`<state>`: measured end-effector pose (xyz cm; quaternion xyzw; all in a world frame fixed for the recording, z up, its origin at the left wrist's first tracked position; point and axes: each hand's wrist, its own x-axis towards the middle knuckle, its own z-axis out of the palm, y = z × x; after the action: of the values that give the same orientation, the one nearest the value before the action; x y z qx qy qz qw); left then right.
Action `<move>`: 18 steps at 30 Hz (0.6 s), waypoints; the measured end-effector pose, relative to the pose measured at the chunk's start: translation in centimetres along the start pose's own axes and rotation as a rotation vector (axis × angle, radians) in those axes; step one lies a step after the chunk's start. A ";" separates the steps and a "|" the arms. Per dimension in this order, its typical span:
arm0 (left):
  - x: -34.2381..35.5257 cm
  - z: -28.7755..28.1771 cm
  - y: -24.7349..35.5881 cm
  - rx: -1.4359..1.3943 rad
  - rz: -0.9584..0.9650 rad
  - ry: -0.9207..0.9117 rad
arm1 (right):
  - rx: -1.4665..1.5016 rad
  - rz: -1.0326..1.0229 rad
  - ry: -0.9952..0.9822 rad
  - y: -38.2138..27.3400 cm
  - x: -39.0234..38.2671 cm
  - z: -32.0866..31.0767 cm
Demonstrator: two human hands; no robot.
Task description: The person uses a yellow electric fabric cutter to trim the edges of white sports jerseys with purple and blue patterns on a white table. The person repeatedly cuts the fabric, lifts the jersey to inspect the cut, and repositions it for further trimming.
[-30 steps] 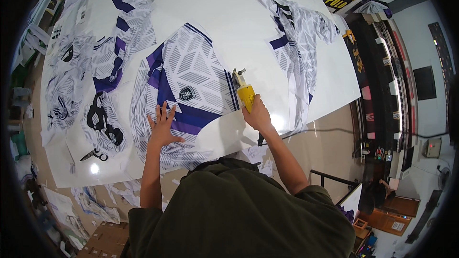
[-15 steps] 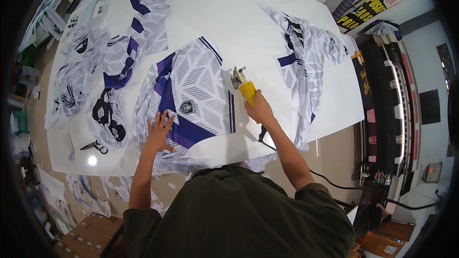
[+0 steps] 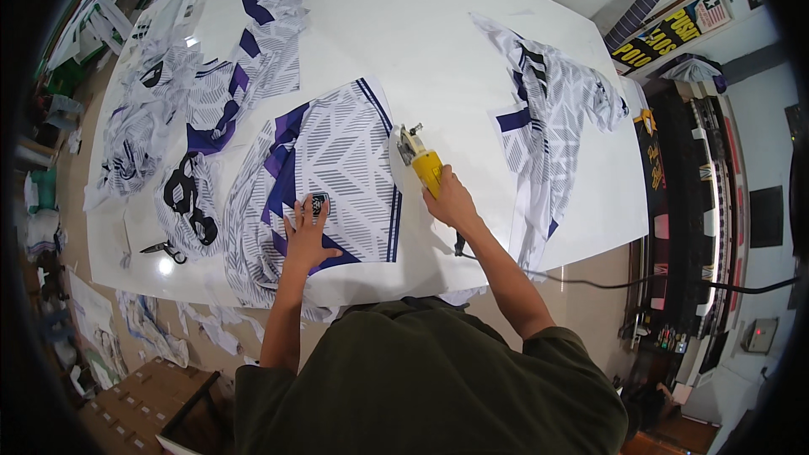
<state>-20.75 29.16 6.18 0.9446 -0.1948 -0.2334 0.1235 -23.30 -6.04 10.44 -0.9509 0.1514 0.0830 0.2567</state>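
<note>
A white fabric panel (image 3: 354, 143) with grey stripes, purple areas and a dark badge lies on the white table in front of me. My left hand (image 3: 308, 243) presses flat on its lower left part, fingers spread over the badge's edge. In my right hand (image 3: 452, 200) is a yellow corded electric fabric cutter (image 3: 427, 170), gripped by its body. The cutter's metal head is beside the panel's right edge; whether it touches the cloth I cannot tell. Crumpled striped cloth (image 3: 249, 244) lies under and left of the panel.
Black-handled scissors (image 3: 165, 250) rest at the table's left front. More striped pieces (image 3: 274, 55) cover the left side, and another garment piece (image 3: 552, 109) lies at the right. The cutter's black cord (image 3: 590, 284) runs off to the right. Cloth scraps (image 3: 215, 324) litter the floor.
My left hand has moved right, onto the panel by the badge. The panel has turned slightly, its dark striped right edge shifting left. The cutter has moved a little left and down.
</note>
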 end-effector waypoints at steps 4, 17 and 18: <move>0.0 -0.2 0.0 -0.034 -0.026 -0.026 | -0.002 -0.012 0.007 -1.3 2.9 -0.2; -0.5 -0.6 0.2 -0.124 -0.010 0.017 | -0.022 -0.050 -0.022 -4.0 8.9 -1.4; -0.5 -0.6 0.2 -0.126 -0.016 0.008 | -0.019 -0.053 -0.022 -4.1 9.4 -1.4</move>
<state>-20.88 29.27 6.96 0.9375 -0.1717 -0.2422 0.1814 -12.94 -5.69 11.34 -0.9561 0.1224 0.0880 0.2513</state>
